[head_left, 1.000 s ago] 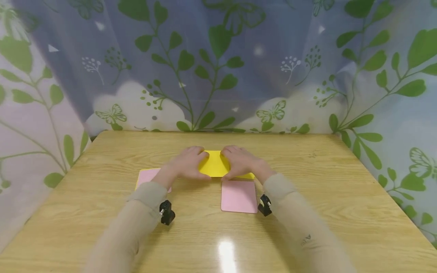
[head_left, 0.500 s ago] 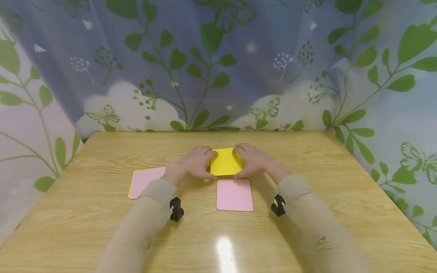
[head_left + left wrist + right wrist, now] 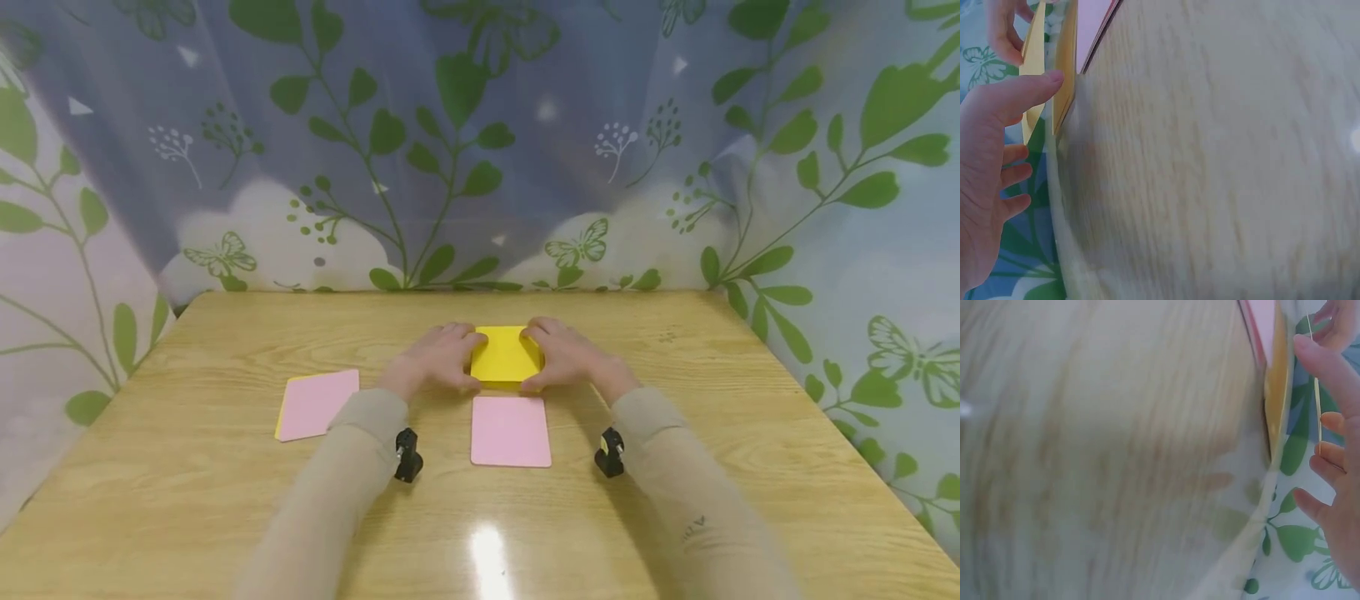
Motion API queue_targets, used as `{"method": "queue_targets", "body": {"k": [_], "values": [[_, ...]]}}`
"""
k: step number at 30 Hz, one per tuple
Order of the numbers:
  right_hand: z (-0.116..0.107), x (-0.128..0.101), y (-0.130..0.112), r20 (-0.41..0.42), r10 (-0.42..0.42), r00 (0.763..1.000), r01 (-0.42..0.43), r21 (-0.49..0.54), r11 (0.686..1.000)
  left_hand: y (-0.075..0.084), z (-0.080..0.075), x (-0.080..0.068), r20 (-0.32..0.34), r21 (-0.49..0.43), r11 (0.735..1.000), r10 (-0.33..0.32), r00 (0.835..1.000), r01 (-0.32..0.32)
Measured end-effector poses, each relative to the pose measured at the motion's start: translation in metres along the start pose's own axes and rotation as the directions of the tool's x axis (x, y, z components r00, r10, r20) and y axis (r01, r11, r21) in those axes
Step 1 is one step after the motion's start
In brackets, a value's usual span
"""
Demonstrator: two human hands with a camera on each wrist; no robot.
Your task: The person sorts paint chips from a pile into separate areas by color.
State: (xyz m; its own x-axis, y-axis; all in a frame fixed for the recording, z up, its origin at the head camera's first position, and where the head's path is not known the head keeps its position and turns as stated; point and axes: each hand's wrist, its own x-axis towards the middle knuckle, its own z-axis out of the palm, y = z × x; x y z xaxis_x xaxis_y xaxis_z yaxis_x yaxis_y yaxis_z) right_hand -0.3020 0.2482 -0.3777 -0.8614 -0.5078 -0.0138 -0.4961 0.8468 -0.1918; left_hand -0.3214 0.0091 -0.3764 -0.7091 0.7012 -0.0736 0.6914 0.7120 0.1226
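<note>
We found the yellow paper (image 3: 506,356) lying folded near the middle of the wooden tabletop (image 3: 750,433), towards its far half; the left hand (image 3: 435,360) gripped its left edge and the right hand (image 3: 568,358) gripped its right edge, the fingers of each curled over the top and the thumbs at the near edge. In the left wrist view we noted the thumb (image 3: 1019,94) pressed against the paper's upper layer, which stood apart from the layer below (the fold was not flat there); the right wrist view showed the right fingers (image 3: 1329,359) at a thin raised yellow edge, though blur hid the exact contact.

A pink sheet (image 3: 511,430) lay flat just in front of the yellow paper, between the two forearms, apart from both hands; a second pink sheet (image 3: 315,403) lay to the left, with a yellow margin showing at its left edge, well apart from the left hand. Both arms wore beige sleeves (image 3: 352,467), each with a small black device (image 3: 408,455) at the wrist; a curtain (image 3: 480,142) printed with green leaves and butterflies hung behind the tabletop.
</note>
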Motion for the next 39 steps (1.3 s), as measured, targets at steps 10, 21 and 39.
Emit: {"method": "queue_targets", "body": {"k": [10, 21, 39], "values": [[0.009, 0.000, 0.002, 0.050, -0.020, 0.999, 0.019, 0.005, 1.000, 0.004, 0.006, 0.000, 0.036, 0.057, 0.998, -0.013, 0.999, 0.011], [0.013, -0.001, 0.003, 0.106, 0.020, 0.994, -0.021, 0.005, 1.000, 0.004, 0.014, 0.000, 0.051, 0.044, 0.999, -0.017, 0.999, 0.015], [-0.002, 0.010, -0.017, -0.020, -0.028, 0.999, 0.026, -0.120, 0.992, -0.022, 0.001, -0.022, -0.052, 0.151, 0.988, 0.040, 0.998, -0.032]]}}
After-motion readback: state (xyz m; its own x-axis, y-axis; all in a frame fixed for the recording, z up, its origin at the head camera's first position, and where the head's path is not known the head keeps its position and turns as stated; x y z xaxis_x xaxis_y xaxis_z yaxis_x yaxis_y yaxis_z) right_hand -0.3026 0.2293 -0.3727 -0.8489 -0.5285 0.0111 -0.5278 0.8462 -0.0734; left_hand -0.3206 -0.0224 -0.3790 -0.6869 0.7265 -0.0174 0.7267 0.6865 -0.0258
